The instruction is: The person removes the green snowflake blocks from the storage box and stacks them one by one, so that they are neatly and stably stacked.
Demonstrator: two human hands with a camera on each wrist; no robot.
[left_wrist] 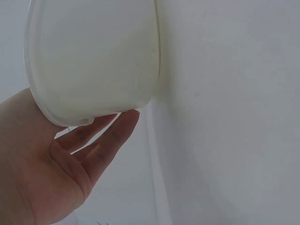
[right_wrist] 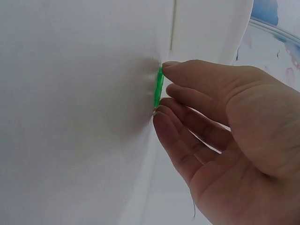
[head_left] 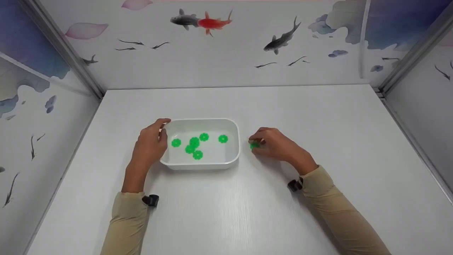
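Observation:
A white plastic tub (head_left: 201,165) with rounded corners stands on the table, and several green flower-shaped discs (head_left: 223,139) lie scattered inside it, some overlapping. My left hand (head_left: 150,143) grips the tub's left end, thumb at the rim and fingers against the outer wall, as the left wrist view also shows. Just right of the tub, my right hand (head_left: 274,144) pinches a single green flower-shaped disc (right_wrist: 159,87) by its edges, thumb on one side and fingertips on the other. That disc is flat at the table surface and partly hidden by the fingers in the head view.
The white tabletop (head_left: 226,209) extends around the tub on all sides. Printed panels (head_left: 244,71) with painted fish enclose it at the back, left and right. A dark wrist strap (head_left: 151,200) sits at each sleeve cuff.

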